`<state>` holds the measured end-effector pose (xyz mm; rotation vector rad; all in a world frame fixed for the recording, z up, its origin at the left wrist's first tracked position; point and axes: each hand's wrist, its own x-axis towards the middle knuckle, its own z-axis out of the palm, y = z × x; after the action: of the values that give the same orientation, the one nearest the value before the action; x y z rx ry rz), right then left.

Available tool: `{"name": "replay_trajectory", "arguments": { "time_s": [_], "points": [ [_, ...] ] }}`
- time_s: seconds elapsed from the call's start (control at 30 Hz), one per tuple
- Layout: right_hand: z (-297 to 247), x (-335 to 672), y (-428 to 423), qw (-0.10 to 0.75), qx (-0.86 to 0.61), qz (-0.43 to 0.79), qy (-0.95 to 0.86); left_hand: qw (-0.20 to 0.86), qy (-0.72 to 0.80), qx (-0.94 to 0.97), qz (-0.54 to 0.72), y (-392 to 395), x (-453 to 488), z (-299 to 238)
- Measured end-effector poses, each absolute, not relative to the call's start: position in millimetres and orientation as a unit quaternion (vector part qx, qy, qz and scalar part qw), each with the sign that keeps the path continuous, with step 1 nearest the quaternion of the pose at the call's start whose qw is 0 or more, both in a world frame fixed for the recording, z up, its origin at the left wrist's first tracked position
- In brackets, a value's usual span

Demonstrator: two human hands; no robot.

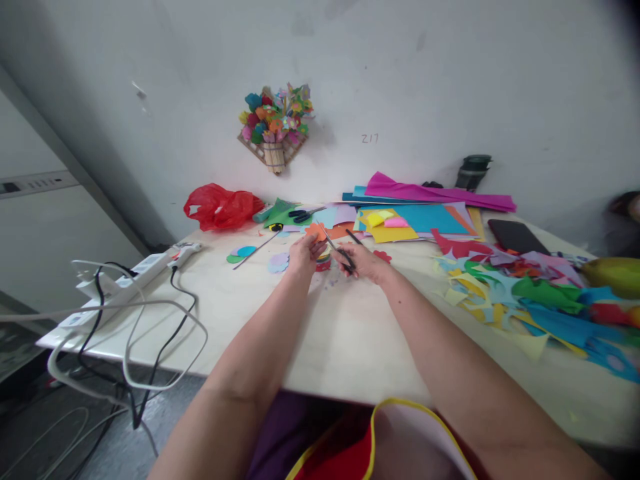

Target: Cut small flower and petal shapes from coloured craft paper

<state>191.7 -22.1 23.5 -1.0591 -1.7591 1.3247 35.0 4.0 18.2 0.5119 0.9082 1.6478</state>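
Fingers closed, my left hand pinches an orange paper flower over the middle of the table. My right hand grips a pair of dark-handled scissors, whose blades point up and left close to the orange paper. Below and between the hands lies a small stack of coloured paper pieces, partly hidden. A red paper flower lies just right of my right hand. Lilac paper flowers and blue and green paper circles rest left of my left hand.
Coloured paper sheets and a red plastic bag lie at the back. Paper scraps are heaped on the right near a black phone-like slab. A power strip with loose cables occupies the left edge.
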Motion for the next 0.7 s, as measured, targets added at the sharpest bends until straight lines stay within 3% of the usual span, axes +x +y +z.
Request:
{"name": "replay_trajectory", "arguments": {
  "time_s": [0.7],
  "points": [
    [23.0, 189.5, -22.4, 0.34, -0.412, 0.53, -0.659, 0.564, 0.369, 0.208, 0.709, 2.1, 37.9, 19.0]
  ]
}}
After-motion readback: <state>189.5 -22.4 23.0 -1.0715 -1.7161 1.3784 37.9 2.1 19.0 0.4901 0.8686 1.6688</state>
